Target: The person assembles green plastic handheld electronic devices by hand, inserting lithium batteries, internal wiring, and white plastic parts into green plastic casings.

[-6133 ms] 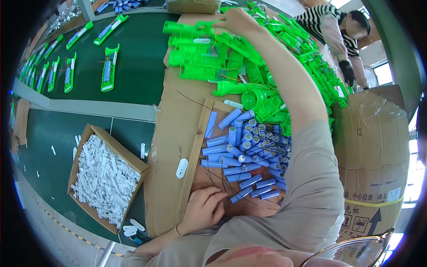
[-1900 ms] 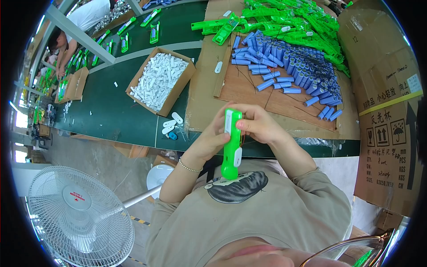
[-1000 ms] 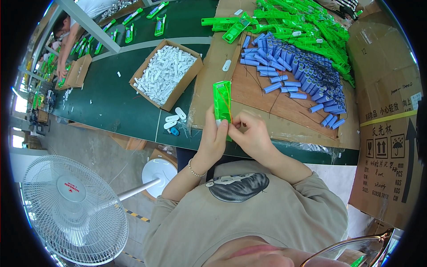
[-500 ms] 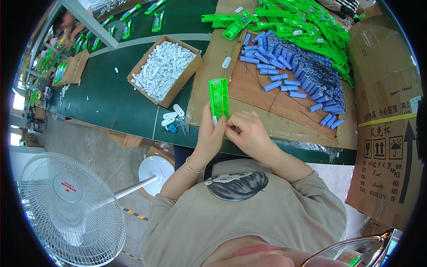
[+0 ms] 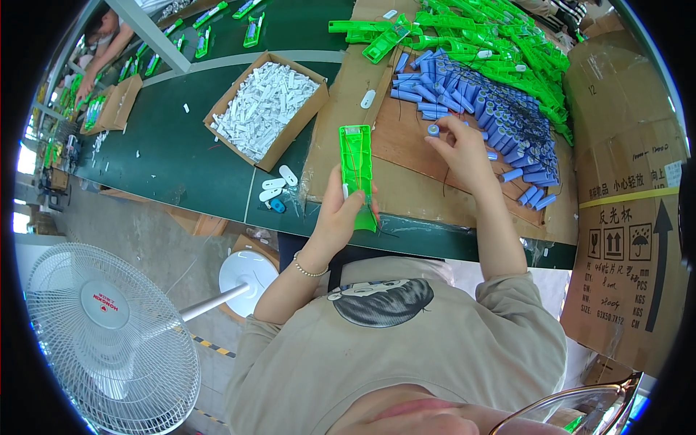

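Observation:
A long, bright green plastic casing [image 5: 356, 163] with thin red wires inside is gripped by my left hand [image 5: 336, 221], the thumb lying across its lower part. To the right, my right hand [image 5: 466, 154] pinches a blue cylindrical battery cell [image 5: 433, 131] between thumb and fingers. That hand is over the near side of a mass of similar blue battery cells [image 5: 500, 123] with thin dark wires, heaped on cardboard and a brown board.
More green casings [image 5: 493, 43] pile up behind the cells. Left of the casing stands an open cardboard box [image 5: 264, 112] of small white parts. White oval pieces [image 5: 273, 190] lie near the table edge. A tall carton [image 5: 627, 196] borders the right; a fan [image 5: 112, 337] stands lower left.
My right hand has left the casing, moved right and up to the cells, and taken hold of one. The left hand still holds the casing, whose lower end now shows.

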The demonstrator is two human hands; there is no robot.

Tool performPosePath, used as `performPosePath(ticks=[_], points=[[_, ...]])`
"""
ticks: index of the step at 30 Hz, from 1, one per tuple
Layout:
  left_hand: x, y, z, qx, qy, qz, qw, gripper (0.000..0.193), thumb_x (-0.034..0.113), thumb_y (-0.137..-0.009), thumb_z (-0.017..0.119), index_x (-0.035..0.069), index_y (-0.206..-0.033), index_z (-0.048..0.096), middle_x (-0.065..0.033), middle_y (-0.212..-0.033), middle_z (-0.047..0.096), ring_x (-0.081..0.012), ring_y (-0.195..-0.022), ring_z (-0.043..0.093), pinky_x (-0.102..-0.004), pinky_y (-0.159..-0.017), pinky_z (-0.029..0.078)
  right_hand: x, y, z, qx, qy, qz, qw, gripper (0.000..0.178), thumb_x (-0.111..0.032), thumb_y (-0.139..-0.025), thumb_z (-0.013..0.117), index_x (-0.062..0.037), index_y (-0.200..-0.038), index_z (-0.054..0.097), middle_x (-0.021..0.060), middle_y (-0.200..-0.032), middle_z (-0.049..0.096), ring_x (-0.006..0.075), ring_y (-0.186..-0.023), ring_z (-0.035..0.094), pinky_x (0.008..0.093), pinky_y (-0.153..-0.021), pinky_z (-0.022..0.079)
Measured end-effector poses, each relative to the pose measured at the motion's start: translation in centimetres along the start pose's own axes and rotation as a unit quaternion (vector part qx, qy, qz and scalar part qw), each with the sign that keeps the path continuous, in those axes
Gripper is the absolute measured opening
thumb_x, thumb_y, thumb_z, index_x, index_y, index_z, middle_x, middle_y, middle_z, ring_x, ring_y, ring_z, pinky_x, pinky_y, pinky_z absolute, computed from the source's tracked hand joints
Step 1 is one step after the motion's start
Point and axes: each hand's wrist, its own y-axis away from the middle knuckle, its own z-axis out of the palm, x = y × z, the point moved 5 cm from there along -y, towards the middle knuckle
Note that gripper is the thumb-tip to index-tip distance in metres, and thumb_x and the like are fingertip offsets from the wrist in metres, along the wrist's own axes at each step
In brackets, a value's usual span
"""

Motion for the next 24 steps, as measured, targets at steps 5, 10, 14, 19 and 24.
performPosePath(ticks=[5,10,14,19,24], points=[[0.1,-0.1,0.8,0.005,-0.154,0.023,0.988,0.047,-0.003,-0.089,0.039,0.004,-0.133,0.027,-0.0092,-0.101,0.052,-0.0143,-0.078,0.056,-0.0287,-0.069,0.050,-6.4,2.7,1.8,0.047,-0.455,0.116,0.882,0.027,-0.002,-0.076,0.072,-0.0022,-0.097,0.055,0.0036,-0.078,0.059,0.0026,-0.059,0.055,0.0190,-0.045,0.040],[0.3,0.1,1.2,0.006,-0.237,-0.002,0.972,0.050,-0.004,-0.089,0.039,0.003,-0.136,0.024,-0.0077,-0.102,0.050,-0.0121,-0.080,0.054,-0.0268,-0.069,0.047,-8.3,3.2,3.9,0.070,-0.410,0.093,0.905,0.029,-0.003,-0.075,0.075,0.0003,-0.095,0.054,0.0083,-0.079,0.062,0.0076,-0.064,0.061,0.0197,-0.049,0.047],[0.3,0.3,1.0,0.017,-0.277,0.041,0.960,0.051,-0.004,-0.089,0.040,0.003,-0.137,0.022,-0.0078,-0.104,0.050,-0.0114,-0.082,0.053,-0.0264,-0.070,0.047,-9.7,2.9,3.4,0.054,-0.359,0.046,0.930,0.024,-0.003,-0.079,0.071,0.0007,-0.094,0.054,0.0088,-0.080,0.063,0.0079,-0.061,0.060,0.0211,-0.049,0.048],[0.0,0.3,0.3,0.016,-0.272,0.032,0.962,0.055,-0.001,-0.089,0.044,-0.001,-0.137,0.019,-0.0172,-0.110,0.053,-0.0210,-0.093,0.058,-0.0319,-0.080,0.047,-9.8,2.6,3.9,0.002,-0.359,0.095,0.929,0.015,-0.005,-0.085,0.066,0.0013,-0.093,0.055,0.0090,-0.077,0.063,0.0075,-0.061,0.060,0.0225,-0.052,0.051],[1.4,0.6,0.2,0.029,-0.283,0.059,0.957,0.054,-0.001,-0.088,0.043,-0.002,-0.137,0.019,-0.0198,-0.115,0.050,-0.0254,-0.103,0.056,-0.0337,-0.089,0.044,-10.0,2.4,3.5,0.063,-0.373,0.098,0.920,0.013,-0.004,-0.085,0.065,0.0018,-0.091,0.055,0.0089,-0.076,0.064,0.0077,-0.059,0.060,0.0218,-0.052,0.051]])
